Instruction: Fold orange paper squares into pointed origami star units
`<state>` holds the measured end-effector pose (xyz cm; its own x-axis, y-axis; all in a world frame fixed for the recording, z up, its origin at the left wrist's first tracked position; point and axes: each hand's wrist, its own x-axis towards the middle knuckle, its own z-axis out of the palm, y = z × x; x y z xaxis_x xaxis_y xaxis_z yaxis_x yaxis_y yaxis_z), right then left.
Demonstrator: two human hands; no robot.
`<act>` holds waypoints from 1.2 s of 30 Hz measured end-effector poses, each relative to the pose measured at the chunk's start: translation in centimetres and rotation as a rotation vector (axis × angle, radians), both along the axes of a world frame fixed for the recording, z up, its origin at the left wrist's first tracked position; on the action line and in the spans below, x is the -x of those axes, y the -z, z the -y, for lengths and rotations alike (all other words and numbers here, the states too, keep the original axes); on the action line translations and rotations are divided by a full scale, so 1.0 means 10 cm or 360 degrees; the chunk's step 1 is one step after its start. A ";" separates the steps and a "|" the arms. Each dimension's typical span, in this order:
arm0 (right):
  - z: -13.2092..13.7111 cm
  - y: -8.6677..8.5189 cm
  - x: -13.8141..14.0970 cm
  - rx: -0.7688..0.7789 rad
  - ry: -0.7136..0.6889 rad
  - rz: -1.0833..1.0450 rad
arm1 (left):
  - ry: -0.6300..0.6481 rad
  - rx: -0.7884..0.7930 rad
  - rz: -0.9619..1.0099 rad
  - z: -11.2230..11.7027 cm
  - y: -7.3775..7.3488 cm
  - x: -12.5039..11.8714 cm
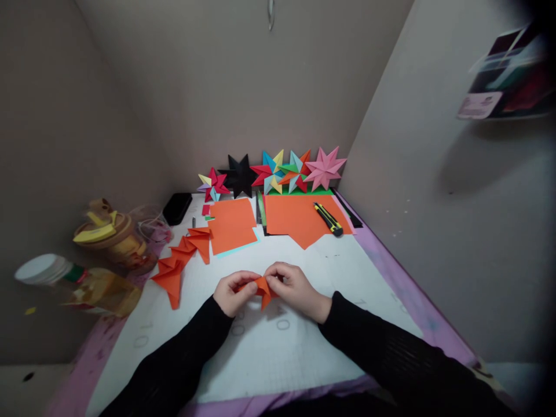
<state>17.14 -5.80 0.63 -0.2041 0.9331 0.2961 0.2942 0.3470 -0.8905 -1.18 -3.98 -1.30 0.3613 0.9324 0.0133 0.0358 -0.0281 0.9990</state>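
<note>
Between my two hands, just above the white sheet (pixel 330 341), is a small folded orange paper piece (pixel 264 289) with a point hanging downward. My left hand (pixel 234 292) pinches its left side between thumb and fingers. On the other side, my right hand (pixel 295 288) grips it near the top right, fingers curled. The fingers cover much of the piece. Similar folded orange paper pieces (pixel 169 278) lie in a row to the left of my hands. Beyond them rest orange paper squares (pixel 232 223) and a larger orange sheet (pixel 286 214).
A yellow-and-black utility knife (pixel 329 219) lies on the larger orange sheet. Several folded paper stars (pixel 325 168) lean against the back wall. At the left stand a lidded jar (pixel 65 278) and a brown-lidded cup (pixel 117 237), near a black phone-like object (pixel 177 208).
</note>
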 end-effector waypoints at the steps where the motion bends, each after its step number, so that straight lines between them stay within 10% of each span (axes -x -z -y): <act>1: 0.00 0.00 0.00 -0.0003 0.0019 0.0005 | -0.0034 0.0044 0.0063 0.01 -0.01 -0.02; 15: 0.00 -0.06 -0.01 -0.0230 -0.0091 -0.0084 | -0.0300 0.0022 0.0088 0.03 -0.05 -0.11; 26: 0.03 -0.08 -0.01 -0.0529 0.0149 0.0076 | -0.0314 -0.1055 -0.0272 0.10 -0.07 -0.07; 36: 0.00 -0.03 -0.04 -0.0622 0.0260 0.0092 | -0.0108 -0.0597 -0.0046 -0.02 0.05 -0.02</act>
